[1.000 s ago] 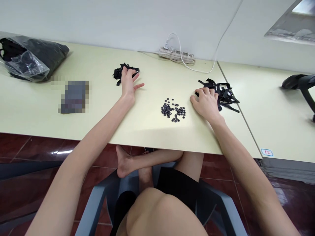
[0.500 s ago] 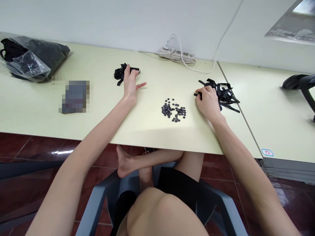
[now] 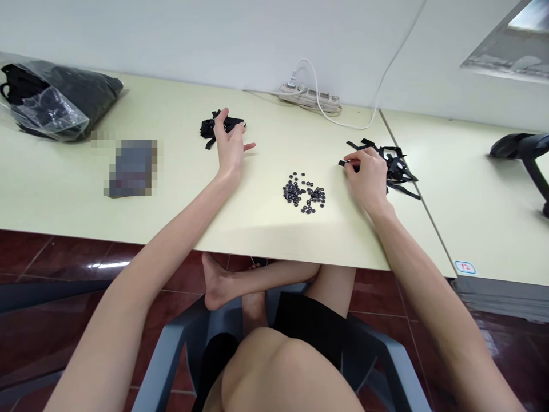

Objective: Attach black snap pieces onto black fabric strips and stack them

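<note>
My left hand [image 3: 230, 146] is open, fingers apart, beside a small pile of black fabric strips [image 3: 209, 129] at the left. Its fingers partly cover that pile. My right hand [image 3: 366, 174] pinches a black strip [image 3: 342, 163] by its end, at the near-left side of a looser pile of black strips [image 3: 397, 166]. Part of that right pile is hidden behind the hand. Between my hands, closer to the front edge, many small black ring-shaped discs [image 3: 316, 195] lie scattered in a cluster.
A clear plastic bag [image 3: 71, 103] with black material stands at the far left. Nearby is a blurred dark flat object [image 3: 132, 167]. Against the wall lies a power strip [image 3: 309, 98] with a white cable [image 3: 343, 124]. A black stand [image 3: 521, 146] is at the right.
My right hand has lifted slightly, and its thumb and fingers now show in a pinch on the strip. My left hand has drawn back a little from its pile.
</note>
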`<state>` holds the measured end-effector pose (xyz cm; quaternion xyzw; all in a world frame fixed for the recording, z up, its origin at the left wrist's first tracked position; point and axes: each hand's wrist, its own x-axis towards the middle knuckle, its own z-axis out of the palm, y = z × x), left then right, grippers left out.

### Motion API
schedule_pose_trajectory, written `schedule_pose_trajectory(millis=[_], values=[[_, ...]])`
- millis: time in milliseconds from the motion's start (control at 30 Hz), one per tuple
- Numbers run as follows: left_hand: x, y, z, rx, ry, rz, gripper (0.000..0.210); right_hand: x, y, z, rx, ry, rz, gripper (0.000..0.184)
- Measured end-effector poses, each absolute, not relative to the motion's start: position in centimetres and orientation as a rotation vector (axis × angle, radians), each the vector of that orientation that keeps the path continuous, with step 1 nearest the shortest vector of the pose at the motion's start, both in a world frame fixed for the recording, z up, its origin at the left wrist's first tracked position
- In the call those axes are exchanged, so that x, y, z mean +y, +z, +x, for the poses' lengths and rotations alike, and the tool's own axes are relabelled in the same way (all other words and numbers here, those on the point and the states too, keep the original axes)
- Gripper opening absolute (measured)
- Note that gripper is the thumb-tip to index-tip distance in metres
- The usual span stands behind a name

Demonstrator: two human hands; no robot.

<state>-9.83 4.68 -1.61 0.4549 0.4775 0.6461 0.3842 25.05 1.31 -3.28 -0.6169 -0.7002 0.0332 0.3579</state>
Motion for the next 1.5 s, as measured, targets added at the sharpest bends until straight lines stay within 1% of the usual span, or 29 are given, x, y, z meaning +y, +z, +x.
schedule_pose_trajectory(millis=[233,367,533,633,800,900,1000,1067,1267,1500], values=[[4.4,-1.5,-9.3,1.168,1.632,1.202,0.056,1.0,-2.8,24.5,-1.773,0.074,-1.555,0.027],[3.6,-1.1,-8.9,1.193,1.649,1.279,0.051,0.8,-2.6,24.3,-1.823,0.069,-1.520,0.024],[3.3,-1.0,-8.6,1.192,1.624,1.330,0.047,0.2,-1.9,23.6,-1.854,0.005,-1.589,0.025],[3.4,-1.0,-8.4,1.171,1.591,1.369,0.037,-0.1,-1.4,23.1,-1.786,0.110,-1.572,0.024],[2.7,-0.6,-7.6,1.066,1.450,1.525,0.017,-0.6,-1.3,21.7,-1.811,0.413,-1.299,0.017],[1.6,-0.4,-6.8,0.928,1.259,1.685,0.019,-1.4,-1.3,20.6,-1.883,0.549,-1.190,0.018],[0.7,-0.4,-6.2,0.820,1.057,1.803,0.026,-2.4,-1.1,19.5,-1.930,0.632,-1.181,0.017],[0.4,-0.6,-6.0,0.791,0.982,1.864,0.026,-2.8,-1.0,19.1,-1.948,0.669,-1.157,0.016],[0.6,-1.1,-6.1,0.758,0.911,1.887,0.027,-3.0,-0.8,18.9,-1.952,0.692,-1.124,0.012],[0.8,-1.4,-6.2,0.785,0.911,1.924,0.024,-3.4,-0.5,18.6,-1.972,0.723,-1.103,0.010]])
